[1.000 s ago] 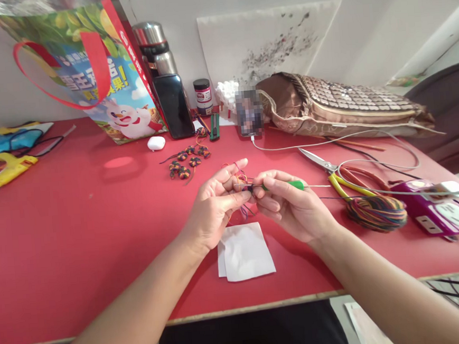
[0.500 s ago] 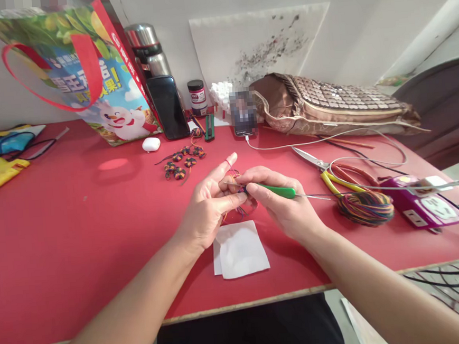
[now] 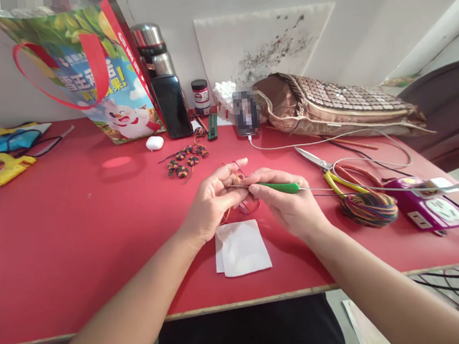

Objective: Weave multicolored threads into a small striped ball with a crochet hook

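Note:
My right hand grips a crochet hook by its green handle; the thin metal shaft points left into my other hand. Between the thumb and fingers of my left hand is multicoloured yarn, pinched close to the hook's tip. A strand loops over the raised left index finger, and more yarn hangs beneath. Whatever small stitched piece sits in the pinch is mostly covered by fingers. A dark strand runs right toward a wound bundle of multicoloured yarn. Below my hands lies a folded white tissue.
Small crocheted yarn pieces lie beyond my left hand. Scissors and a purple power strip are at right. Further back stand a phone, a gift bag and a utility knife. A yellow glue gun is far left.
The whole view has shifted slightly. My left index finger has tipped lower and to the right, toward the hook. Both hands keep their holds.

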`<state>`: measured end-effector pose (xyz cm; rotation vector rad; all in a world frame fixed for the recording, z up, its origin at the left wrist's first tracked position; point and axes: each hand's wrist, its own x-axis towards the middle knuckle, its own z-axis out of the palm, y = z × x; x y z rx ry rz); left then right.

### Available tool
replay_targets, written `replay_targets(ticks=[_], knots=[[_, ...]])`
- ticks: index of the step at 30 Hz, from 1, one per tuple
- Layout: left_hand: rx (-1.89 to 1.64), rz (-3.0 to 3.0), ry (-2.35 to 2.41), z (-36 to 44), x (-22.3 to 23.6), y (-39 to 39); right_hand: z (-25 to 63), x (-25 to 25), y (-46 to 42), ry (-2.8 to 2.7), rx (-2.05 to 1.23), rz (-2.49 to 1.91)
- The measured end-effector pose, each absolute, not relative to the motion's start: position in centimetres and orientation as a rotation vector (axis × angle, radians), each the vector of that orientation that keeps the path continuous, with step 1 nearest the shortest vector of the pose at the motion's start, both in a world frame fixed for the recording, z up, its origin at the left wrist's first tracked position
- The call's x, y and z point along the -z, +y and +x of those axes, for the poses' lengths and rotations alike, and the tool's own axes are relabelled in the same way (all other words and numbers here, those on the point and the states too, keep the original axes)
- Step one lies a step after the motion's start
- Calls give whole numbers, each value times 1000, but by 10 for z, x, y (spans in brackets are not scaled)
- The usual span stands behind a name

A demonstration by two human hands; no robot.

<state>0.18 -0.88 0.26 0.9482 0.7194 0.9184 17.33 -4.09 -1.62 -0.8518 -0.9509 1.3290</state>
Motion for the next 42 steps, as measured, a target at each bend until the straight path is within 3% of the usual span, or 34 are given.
replay_targets(ticks=[8, 14, 22, 29, 38, 42], knots=[[-907, 926, 770, -1, -4, -4, 175, 10, -40, -827, -1372, -849], [-972, 1315, 997, -9, -1, 5, 183, 8, -38, -828, -1373, -831], [-864, 1529, 652, -13, 10, 9, 184, 5, -39, -936, -1458, -732], [-754, 1684, 628, -10, 7, 6, 185, 5, -42, -1051, -1485, -691], [-898, 1208, 759, -13, 10, 8, 188, 11, -42, -1180, -1570, -695], [-954, 1398, 772, -15, 8, 14, 189, 9, -41, -1150, -1564, -708]])
